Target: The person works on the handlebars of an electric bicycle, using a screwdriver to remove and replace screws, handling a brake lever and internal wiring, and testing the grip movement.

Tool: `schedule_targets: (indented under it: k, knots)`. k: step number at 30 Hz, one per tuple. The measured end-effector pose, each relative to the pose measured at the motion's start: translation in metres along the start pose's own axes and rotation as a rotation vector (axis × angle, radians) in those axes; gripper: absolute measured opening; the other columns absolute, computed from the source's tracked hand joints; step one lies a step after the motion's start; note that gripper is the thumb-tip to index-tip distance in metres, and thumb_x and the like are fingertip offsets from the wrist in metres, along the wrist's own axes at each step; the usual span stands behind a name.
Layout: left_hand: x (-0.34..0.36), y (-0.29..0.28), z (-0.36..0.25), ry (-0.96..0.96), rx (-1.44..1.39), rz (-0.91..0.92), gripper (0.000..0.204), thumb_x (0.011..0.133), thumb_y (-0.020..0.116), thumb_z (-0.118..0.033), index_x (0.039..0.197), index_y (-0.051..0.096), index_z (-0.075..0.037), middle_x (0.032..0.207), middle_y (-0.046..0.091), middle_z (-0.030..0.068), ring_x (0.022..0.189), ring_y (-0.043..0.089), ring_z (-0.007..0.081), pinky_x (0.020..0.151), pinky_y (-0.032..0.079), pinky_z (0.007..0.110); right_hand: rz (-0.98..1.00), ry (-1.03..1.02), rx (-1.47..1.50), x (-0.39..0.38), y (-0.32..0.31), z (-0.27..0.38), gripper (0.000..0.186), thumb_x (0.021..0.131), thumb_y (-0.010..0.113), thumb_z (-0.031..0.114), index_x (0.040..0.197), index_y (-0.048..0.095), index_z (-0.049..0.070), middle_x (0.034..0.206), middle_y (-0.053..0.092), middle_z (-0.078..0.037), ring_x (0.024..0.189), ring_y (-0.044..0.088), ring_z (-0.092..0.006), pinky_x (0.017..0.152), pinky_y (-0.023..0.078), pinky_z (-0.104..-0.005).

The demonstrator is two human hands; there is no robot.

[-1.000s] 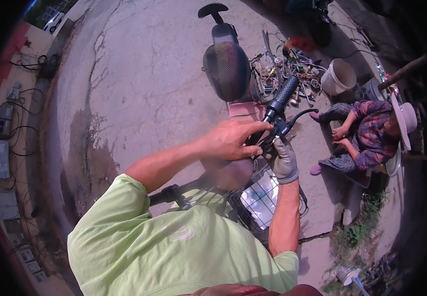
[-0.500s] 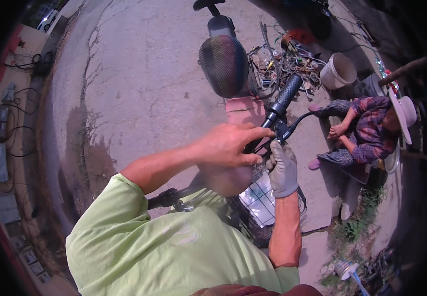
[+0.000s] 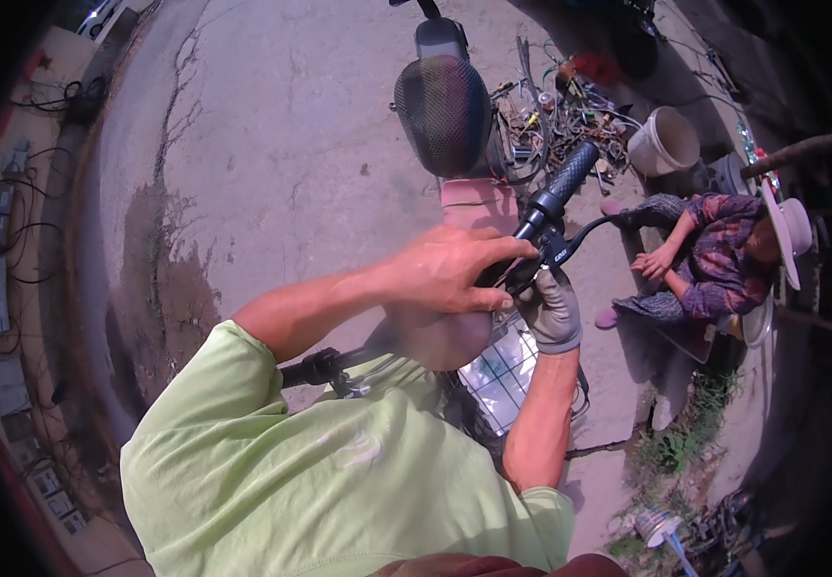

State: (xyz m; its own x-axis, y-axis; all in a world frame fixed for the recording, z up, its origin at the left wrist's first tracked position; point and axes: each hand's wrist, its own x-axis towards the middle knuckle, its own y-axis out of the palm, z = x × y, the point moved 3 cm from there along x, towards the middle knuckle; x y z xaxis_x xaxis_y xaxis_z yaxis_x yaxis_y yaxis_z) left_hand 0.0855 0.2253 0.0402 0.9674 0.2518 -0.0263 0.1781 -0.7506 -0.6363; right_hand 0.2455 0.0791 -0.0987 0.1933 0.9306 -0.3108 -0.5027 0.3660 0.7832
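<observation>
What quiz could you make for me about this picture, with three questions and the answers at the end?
1. Pick one. What covers the right hand?
A) a red mitten
B) a grey glove
C) a blue bandage

2. True or false? The left hand, near the black brake lever, wears a glove too.

3. Fill in the blank: the seated person over on the right of the picture wears a pale, wide-brimmed ____.

Key:
1. B, a grey glove.
2. False; the left hand is bare.
3. Hat.
</observation>
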Motion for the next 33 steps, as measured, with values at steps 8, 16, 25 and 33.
schedule_targets:
  k: [8, 16, 25, 33]
  knots:
    - [-0.001, 0.001, 0.001, 0.004, -0.017, 0.01, 0.071, 0.09, 0.078, -0.036, 0.153, 0.056, -0.011, 0.126, 0.071, 0.0194, 0.099, 0.074, 0.0382, 0.087, 0.058, 0.048, -0.133, -0.159, -0.072, -0.021, 0.047, 0.002, 0.021, 0.102, 0.078, 0.026, 0.103, 0.065, 0.01, 0.073, 0.056, 0.006, 0.061, 0.053, -0.0056, 0.056, 0.047, -0.0213]
    - [-0.003, -0.001, -0.001, -0.025, 0.042, 0.013, 0.07, 0.091, 0.078, -0.036, 0.154, 0.056, -0.014, 0.127, 0.072, 0.0187, 0.101, 0.074, 0.0372, 0.089, 0.059, 0.048, -0.532, -0.068, -0.635, -0.032, 0.076, 0.017, 0.024, 0.108, 0.07, 0.024, 0.093, 0.064, 0.006, 0.075, 0.062, 0.001, 0.057, 0.055, -0.0075, 0.049, 0.046, -0.0266]
    - [0.003, -0.001, 0.014, -0.11, -0.183, -0.128, 0.079, 0.091, 0.082, -0.04, 0.156, 0.051, -0.007, 0.144, 0.061, 0.0213, 0.12, 0.067, 0.0378, 0.1, 0.057, 0.047, -0.41, -0.21, -0.501, -0.039, 0.075, -0.008, 0.039, 0.114, 0.057, 0.042, 0.116, 0.071, 0.005, 0.093, 0.072, -0.001, 0.077, 0.065, -0.0098, 0.068, 0.052, -0.0256]
    - [0.118, -0.003, -0.03, -0.348, 0.291, -0.093, 0.111, 0.079, 0.087, -0.062, 0.166, 0.036, -0.016, 0.142, 0.053, 0.0321, 0.129, 0.062, 0.0488, 0.106, 0.054, 0.054, -0.467, -0.271, -0.615, -0.03, 0.071, -0.019, 0.028, 0.111, 0.066, 0.029, 0.104, 0.072, 0.002, 0.081, 0.062, 0.001, 0.067, 0.049, -0.0094, 0.06, 0.04, -0.029]
